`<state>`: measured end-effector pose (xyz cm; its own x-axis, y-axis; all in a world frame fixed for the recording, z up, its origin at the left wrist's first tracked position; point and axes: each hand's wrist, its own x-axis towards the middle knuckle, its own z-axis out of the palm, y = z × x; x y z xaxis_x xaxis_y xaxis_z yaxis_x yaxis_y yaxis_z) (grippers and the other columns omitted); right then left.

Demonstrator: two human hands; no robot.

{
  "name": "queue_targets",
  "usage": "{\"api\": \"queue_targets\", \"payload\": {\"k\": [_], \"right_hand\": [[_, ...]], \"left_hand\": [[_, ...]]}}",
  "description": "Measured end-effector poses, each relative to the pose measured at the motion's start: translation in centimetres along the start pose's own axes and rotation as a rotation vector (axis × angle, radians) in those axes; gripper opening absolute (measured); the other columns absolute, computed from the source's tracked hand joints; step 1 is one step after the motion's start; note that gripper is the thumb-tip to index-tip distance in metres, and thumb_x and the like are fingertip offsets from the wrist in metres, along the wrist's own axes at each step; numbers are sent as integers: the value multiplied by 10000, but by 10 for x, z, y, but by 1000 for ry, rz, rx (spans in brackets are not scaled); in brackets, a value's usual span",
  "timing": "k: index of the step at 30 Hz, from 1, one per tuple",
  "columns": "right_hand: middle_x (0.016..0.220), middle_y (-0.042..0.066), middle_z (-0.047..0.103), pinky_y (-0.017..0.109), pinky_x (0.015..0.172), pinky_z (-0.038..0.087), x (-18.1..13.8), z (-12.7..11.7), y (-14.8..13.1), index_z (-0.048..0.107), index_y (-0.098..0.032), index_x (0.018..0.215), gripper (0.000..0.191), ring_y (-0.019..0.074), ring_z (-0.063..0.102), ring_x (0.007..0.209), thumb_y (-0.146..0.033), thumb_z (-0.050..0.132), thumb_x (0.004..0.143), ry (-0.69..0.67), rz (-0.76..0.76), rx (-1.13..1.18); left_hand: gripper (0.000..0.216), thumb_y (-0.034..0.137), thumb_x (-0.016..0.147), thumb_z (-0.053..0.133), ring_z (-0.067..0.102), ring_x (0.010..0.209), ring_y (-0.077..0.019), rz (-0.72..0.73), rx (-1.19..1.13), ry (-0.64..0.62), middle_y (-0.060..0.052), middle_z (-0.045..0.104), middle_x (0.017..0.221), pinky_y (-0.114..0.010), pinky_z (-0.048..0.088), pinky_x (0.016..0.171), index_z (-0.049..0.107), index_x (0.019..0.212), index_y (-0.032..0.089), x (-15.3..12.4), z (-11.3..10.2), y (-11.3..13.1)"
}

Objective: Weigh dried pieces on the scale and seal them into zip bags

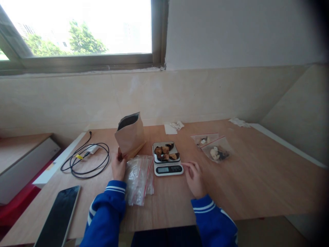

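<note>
Clearly weighing is under way: the left hand (118,167) grips the base of an open brown paper bag (130,134), its contents hidden. Right of that grip lie empty zip bags (139,178), then the scale (167,158) carrying dark dried pieces. The right hand (194,177), loosely open and empty, touches the scale's front corner; next probably comes reading the display and adjusting the portion. Further right sit two filled bags (217,149).

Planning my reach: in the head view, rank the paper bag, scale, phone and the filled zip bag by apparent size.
1. phone, though nearest the camera
2. paper bag
3. scale and filled zip bag: too alike to rank
</note>
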<state>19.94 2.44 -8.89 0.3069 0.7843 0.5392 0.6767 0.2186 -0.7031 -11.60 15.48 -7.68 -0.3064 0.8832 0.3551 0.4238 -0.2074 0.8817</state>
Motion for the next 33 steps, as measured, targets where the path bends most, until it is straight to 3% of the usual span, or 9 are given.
{"api": "queue_targets", "payload": {"k": [6,10,23,29,33], "right_hand": [[881,82,579,364,729,466,-11,-9,11,666,-204,846,260,225,568,833,-232,408,865,-31,143,105],[864,73,588,355,711,457,-9,-7,7,671,-211,859,266,225,567,822,-234,407,872,-94,132,136],[843,70,606,349,677,458,-9,-8,6,669,-214,825,265,229,566,795,-240,410,875,-118,121,139],[854,70,592,349,695,454,-9,-8,4,658,-209,813,270,222,566,794,-241,399,881,-113,136,140],[853,67,587,341,689,452,-9,-8,4,673,-209,841,273,220,564,795,-236,404,879,-92,136,143]], "left_hand": [[376,383,702,648,637,826,-221,2,-58,58,-61,670,898,-344,506,772,618,1016,178,1,-2,-7],[366,392,707,650,625,804,-215,-11,-19,58,-58,665,886,-335,496,756,619,998,173,1,-3,-5],[343,390,731,620,585,828,-220,-28,58,108,-53,594,870,-361,455,799,563,983,165,0,-5,3],[511,273,717,608,499,1028,-222,241,91,358,-117,456,1188,-401,395,903,431,1183,163,-4,-5,15],[337,201,711,566,476,1047,-244,420,119,574,-98,491,1061,-394,404,860,471,1033,162,-16,-20,41]]}}
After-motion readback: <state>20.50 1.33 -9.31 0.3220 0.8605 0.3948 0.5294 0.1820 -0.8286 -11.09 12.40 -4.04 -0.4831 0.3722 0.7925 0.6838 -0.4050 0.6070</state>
